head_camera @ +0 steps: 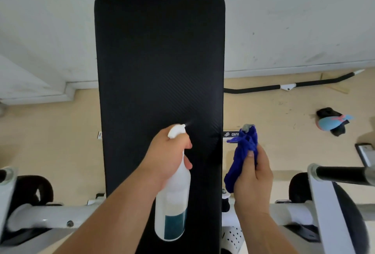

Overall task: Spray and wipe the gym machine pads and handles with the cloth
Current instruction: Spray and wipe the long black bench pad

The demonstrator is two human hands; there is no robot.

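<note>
A long black bench pad (158,54) runs up the middle of the view. Over its lower part my left hand (169,156) grips a white spray bottle (172,203) by the neck, with fingers curled on the trigger. The nozzle points up the pad, and a faint mist shows just beyond it. Just past the pad's right edge, my right hand (253,174) holds a bunched blue cloth (242,152), my thumb pressed on it. The cloth hangs beside the pad without touching it.
White machine frame tubes (50,216) cross the bottom left and right. A black-gripped handle (343,174) juts in at the right. A black bar (288,87) lies on the beige floor by the wall. A dark bundle with a light blue item (332,121) sits on the floor.
</note>
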